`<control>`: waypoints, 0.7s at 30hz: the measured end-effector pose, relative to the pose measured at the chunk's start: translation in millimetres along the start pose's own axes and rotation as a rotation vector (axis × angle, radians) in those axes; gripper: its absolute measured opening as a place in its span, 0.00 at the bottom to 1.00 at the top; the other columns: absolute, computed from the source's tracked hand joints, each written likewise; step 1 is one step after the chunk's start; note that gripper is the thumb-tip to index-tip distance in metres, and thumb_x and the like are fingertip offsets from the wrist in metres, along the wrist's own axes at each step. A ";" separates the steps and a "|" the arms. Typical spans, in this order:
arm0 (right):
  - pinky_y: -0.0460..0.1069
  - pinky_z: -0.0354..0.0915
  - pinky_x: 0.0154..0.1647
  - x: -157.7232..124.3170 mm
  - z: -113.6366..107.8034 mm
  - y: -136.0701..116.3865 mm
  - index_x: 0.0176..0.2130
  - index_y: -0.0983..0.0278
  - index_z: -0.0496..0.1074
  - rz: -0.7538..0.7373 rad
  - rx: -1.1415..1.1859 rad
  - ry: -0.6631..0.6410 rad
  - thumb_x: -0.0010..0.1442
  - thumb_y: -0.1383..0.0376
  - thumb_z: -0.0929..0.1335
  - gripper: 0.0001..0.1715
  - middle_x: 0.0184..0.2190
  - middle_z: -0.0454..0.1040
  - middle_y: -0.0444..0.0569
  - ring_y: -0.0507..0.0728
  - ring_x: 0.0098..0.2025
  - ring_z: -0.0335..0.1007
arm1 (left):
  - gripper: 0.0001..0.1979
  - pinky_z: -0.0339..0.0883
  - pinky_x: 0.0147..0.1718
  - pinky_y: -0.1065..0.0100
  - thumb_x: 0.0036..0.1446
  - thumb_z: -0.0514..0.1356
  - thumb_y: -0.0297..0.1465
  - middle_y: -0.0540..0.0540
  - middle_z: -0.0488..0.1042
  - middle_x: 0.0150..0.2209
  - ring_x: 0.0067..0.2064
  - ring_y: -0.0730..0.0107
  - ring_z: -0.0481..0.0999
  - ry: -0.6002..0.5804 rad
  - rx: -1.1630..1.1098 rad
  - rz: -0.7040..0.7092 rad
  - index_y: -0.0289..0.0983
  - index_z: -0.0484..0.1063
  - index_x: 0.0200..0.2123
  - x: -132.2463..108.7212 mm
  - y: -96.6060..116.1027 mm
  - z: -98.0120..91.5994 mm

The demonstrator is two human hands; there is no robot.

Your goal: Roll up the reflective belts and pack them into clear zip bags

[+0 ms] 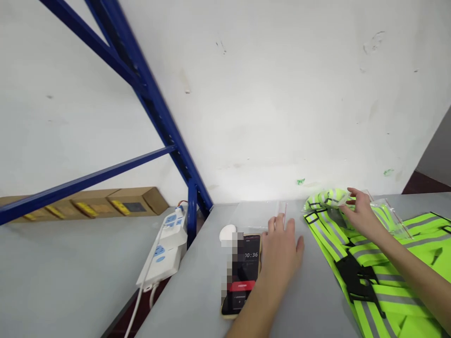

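My left hand [282, 246] lies over the grey table beside a phone, fingers stretched out and resting at the near edge of a flat, clear plastic bag [255, 214]. My right hand [362, 216] is closed at a clear zip bag [389, 218] with a rolled yellow-green reflective strap bundle [326, 198] in it; thumb and fingers pinch the plastic. Below it, yellow-green reflective vests [398, 277] with grey stripes and a black buckle [357, 279] are spread over the table's right side, partly under my right forearm.
The phone [251, 263] shows a timer, with a white round object [228, 232] at its top. Left of it stand a blue metal rack post [165, 122], a white power strip [164, 249] with cables, and several cardboard boxes [136, 202]. A white wall [282, 103] rises behind.
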State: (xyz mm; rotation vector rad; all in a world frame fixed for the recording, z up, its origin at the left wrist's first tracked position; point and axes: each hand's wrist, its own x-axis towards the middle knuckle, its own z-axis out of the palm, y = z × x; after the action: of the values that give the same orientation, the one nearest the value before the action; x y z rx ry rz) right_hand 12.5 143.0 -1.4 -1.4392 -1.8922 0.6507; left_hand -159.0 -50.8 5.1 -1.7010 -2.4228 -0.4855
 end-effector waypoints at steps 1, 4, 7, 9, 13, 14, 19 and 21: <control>0.51 0.69 0.58 0.3 1.2 1.4 0.63 0.55 0.46 -0.030 -0.037 0.008 0.48 0.45 0.60 0.47 0.60 0.51 0.49 0.47 0.53 0.64 | 0.25 0.62 0.51 0.45 0.61 0.52 0.39 0.44 0.50 0.66 0.65 0.52 0.50 -0.026 0.082 -0.082 0.43 0.62 0.60 1.0 -7.5 -6.1; 0.57 0.62 0.67 -1.1 1.4 2.1 0.62 0.55 0.48 -0.096 -0.123 0.028 0.47 0.49 0.62 0.46 0.58 0.53 0.48 0.48 0.56 0.61 | 0.37 0.63 0.48 0.40 0.56 0.56 0.38 0.46 0.30 0.70 0.70 0.50 0.35 -0.181 0.174 -0.306 0.49 0.48 0.68 1.3 -32.1 -21.1; 0.62 0.59 0.66 -8.9 -3.9 -3.2 0.62 0.54 0.48 -0.096 -0.172 0.044 0.47 0.48 0.63 0.46 0.59 0.52 0.48 0.52 0.59 0.58 | 0.47 0.66 0.46 0.43 0.50 0.59 0.33 0.48 0.16 0.68 0.70 0.51 0.26 -0.369 0.087 -0.435 0.50 0.38 0.70 0.3 -50.9 -28.3; 0.67 0.58 0.63 -19.7 -7.0 -10.0 0.61 0.54 0.51 -0.142 -0.237 0.119 0.46 0.47 0.64 0.46 0.61 0.51 0.49 0.57 0.62 0.54 | 0.50 0.65 0.46 0.43 0.47 0.59 0.29 0.47 0.14 0.67 0.70 0.49 0.25 -0.434 0.075 -0.460 0.50 0.36 0.70 -0.6 -54.2 -29.0; 0.57 0.60 0.65 -48.8 10.7 -32.8 0.55 0.58 0.62 -0.568 -0.348 0.268 0.53 0.49 0.61 0.32 0.56 0.59 0.48 0.51 0.61 0.53 | 0.39 0.57 0.53 0.40 0.51 0.56 0.27 0.40 0.33 0.70 0.69 0.49 0.38 -0.213 0.131 -0.285 0.44 0.52 0.67 -2.7 -42.8 -27.7; 0.52 0.61 0.62 -55.1 22.4 -41.5 0.53 0.57 0.64 -0.722 -0.371 0.184 0.56 0.54 0.59 0.27 0.55 0.60 0.47 0.47 0.58 0.54 | 0.32 0.57 0.54 0.43 0.54 0.54 0.27 0.41 0.44 0.68 0.68 0.51 0.46 -0.101 0.094 -0.225 0.42 0.58 0.64 -2.9 -40.5 -28.4; 0.53 0.58 0.56 -73.0 96.9 -105.0 0.61 0.48 0.53 -1.326 -0.712 -0.475 0.55 0.69 0.51 0.36 0.61 0.51 0.45 0.52 0.58 0.50 | 0.17 0.60 0.51 0.54 0.57 0.50 0.26 0.48 0.70 0.50 0.54 0.58 0.63 0.280 -0.225 -0.287 0.37 0.70 0.48 -5.4 -69.7 -43.8; 0.53 0.56 0.55 -77.8 118.1 -132.6 0.61 0.42 0.49 -1.408 -0.744 -0.617 0.58 0.65 0.46 0.34 0.60 0.52 0.46 0.53 0.57 0.49 | 0.16 0.59 0.52 0.56 0.57 0.50 0.26 0.48 0.71 0.48 0.52 0.59 0.65 0.325 -0.275 -0.378 0.36 0.70 0.47 -13.2 -97.8 -50.8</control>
State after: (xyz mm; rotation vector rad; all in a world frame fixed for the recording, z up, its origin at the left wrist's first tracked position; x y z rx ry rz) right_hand -147.1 32.9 1.4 0.1481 -3.1215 -0.4112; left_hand -249.2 -109.9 31.2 -1.1194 -2.5136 -1.0940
